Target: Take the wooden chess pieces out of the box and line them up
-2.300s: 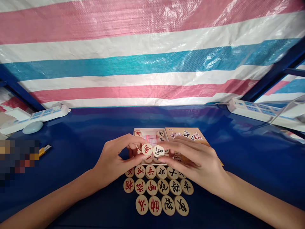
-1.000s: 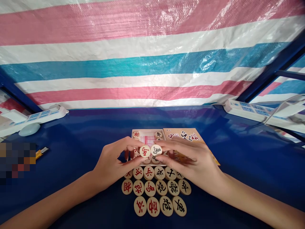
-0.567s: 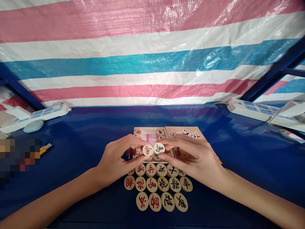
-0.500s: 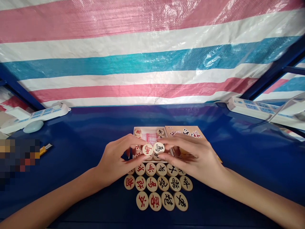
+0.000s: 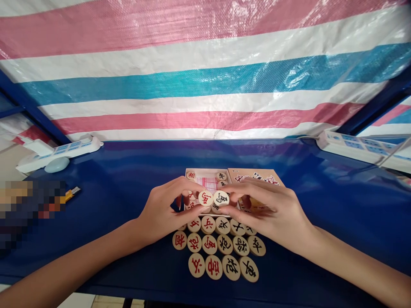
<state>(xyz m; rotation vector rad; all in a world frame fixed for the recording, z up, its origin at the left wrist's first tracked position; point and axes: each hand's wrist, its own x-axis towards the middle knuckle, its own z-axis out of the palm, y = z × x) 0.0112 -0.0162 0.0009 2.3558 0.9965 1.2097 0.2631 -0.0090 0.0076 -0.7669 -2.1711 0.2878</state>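
Between the thumb and fingers of my left hand [image 5: 170,203] is a round Chinese chess piece with a red character [image 5: 205,198]. My right hand [image 5: 269,205] pinches a matching piece with a black character [image 5: 221,198], side by side with the red one. Both are held over an open white box [image 5: 206,172], where more pieces line the left and right sides on a red-lined sheet [image 5: 205,183]. Parts of the box are hidden by my hands. Nearer to me, several pieces lie in rows, red-lettered ones [image 5: 209,244] on the left, black-lettered ones [image 5: 241,245] on the right.
The printed box lid [image 5: 257,173] lies right of the box, partly under my right hand. White power strips stand at the back left [image 5: 64,152] and back right [image 5: 356,147]. A pale mouse [image 5: 57,164] and a yellow cutter [image 5: 71,194] are on the blue table's left side.
The view has shifted, so the table and its things appear slightly farther right. Both hands keep their pinch on the two pieces, which stay over the box; the black-lettered piece looks slightly more tilted.
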